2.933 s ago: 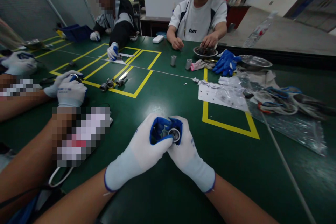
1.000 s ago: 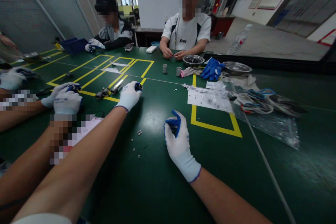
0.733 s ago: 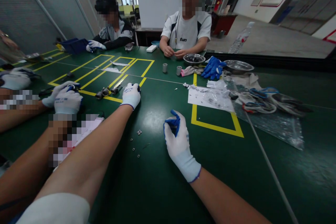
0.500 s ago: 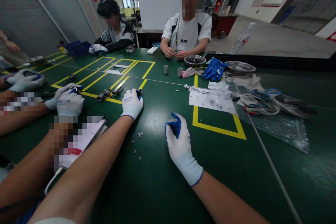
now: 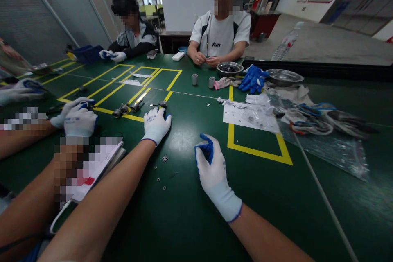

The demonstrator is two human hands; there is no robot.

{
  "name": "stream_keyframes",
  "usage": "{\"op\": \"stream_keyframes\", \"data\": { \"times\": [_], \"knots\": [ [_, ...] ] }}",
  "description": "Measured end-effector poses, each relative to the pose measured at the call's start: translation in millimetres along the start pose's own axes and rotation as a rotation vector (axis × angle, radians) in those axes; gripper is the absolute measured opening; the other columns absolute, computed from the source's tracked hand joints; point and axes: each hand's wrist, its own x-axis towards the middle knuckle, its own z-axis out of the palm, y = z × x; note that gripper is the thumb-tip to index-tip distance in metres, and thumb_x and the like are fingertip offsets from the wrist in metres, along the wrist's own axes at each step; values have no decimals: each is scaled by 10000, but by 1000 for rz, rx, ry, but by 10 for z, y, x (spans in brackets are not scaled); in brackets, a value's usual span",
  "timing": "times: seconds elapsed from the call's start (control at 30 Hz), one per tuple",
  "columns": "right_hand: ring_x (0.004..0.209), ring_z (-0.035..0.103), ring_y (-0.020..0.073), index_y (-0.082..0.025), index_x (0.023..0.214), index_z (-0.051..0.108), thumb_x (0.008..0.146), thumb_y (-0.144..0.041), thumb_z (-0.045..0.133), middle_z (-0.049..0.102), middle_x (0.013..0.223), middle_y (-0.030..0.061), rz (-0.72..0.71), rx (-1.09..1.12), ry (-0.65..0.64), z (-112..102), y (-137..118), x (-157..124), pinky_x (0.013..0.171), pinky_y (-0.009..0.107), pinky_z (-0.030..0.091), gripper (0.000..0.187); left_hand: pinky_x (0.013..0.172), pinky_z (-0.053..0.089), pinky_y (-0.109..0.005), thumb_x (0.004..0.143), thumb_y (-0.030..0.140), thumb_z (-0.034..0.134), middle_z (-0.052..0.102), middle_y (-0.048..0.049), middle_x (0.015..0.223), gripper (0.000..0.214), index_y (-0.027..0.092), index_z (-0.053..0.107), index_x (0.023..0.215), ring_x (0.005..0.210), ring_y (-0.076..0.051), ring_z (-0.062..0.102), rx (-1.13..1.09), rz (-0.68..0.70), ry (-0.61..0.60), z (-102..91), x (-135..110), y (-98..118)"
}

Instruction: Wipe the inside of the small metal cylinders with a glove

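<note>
The left hand [image 5: 156, 126], in a white glove, lies palm down over the green table [image 5: 184, 221], its grip apart with the fingers spread. Just beyond its fingertips a metal part [image 5: 162, 104] lies on its side across the yellow tape [image 5: 168, 96]; I cannot tell whether they touch. Similar metal pieces [image 5: 124, 109] lie to its left. The right hand [image 5: 214, 166] is loosely curled near the middle, thumb and index finger apart. Small rings [image 5: 165, 158] lie between the two forearms, four of them clustered.
</note>
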Motion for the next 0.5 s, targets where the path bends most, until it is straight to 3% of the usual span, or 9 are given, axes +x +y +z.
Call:
{"op": "stream_keyframes", "data": {
  "times": [0.2,0.5],
  "knots": [
    [909,755,275,-235,1333,624,981,-489,601,753,1052,91,38,-17,-22,-22,-26,-14,861,498,645,435,1249,306,-595,1015,488,455,541,-232,1582,627,147,565,1530,1473,-418,471,-6,2,-28,53,209,35],
    [882,749,264,-234,1320,628,992,-490,582,751,1028,94,40,-39,1,-36,-46,-61,779,435,654,419,1264,239,-647,1009,550,357,471,-255,1633,712,114,566,1530,1534,-438,383,-12,-58,-36,191,808,93]
  ]
}}
